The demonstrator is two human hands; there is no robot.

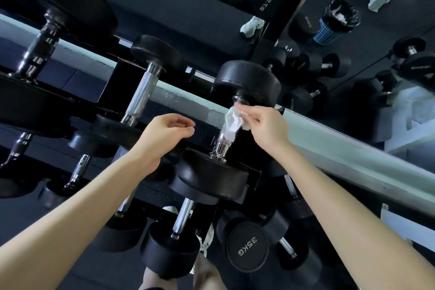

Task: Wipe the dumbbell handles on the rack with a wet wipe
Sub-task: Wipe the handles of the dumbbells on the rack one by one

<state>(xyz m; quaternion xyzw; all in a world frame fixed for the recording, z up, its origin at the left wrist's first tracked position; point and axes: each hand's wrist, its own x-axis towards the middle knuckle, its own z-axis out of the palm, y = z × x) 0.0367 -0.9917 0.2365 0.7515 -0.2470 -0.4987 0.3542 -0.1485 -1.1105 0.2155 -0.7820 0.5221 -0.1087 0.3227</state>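
Dumbbell handle [223, 142] first: it runs steeply up the frame between two black heads, the far head [247, 80] above and the near head [211, 173] below. This dumbbell sits on the top tier of the rack [110, 82]. Your right hand [266, 125] pinches a crumpled white wet wipe [231, 123] between thumb and fingertips and holds it against the upper part of that dumbbell handle. The wipe covers the metal from just under the far head down to about the middle (the knurled chrome below it shows bare). Your left hand [162, 136] hovers just left of the same handle, near it but not touching, with its fingers loosely curled round nothing. One place to the left on the same tier, a neighbouring dumbbell [141, 92] shows its whole knurled handle uncovered. Lower tiers hold more dumbbells, and one end cap [246, 246] near the bottom reads 35KG. Far up at the right stands a blue perforated bin [329, 30] lined with a dark bag, with white crumpled material in its mouth.
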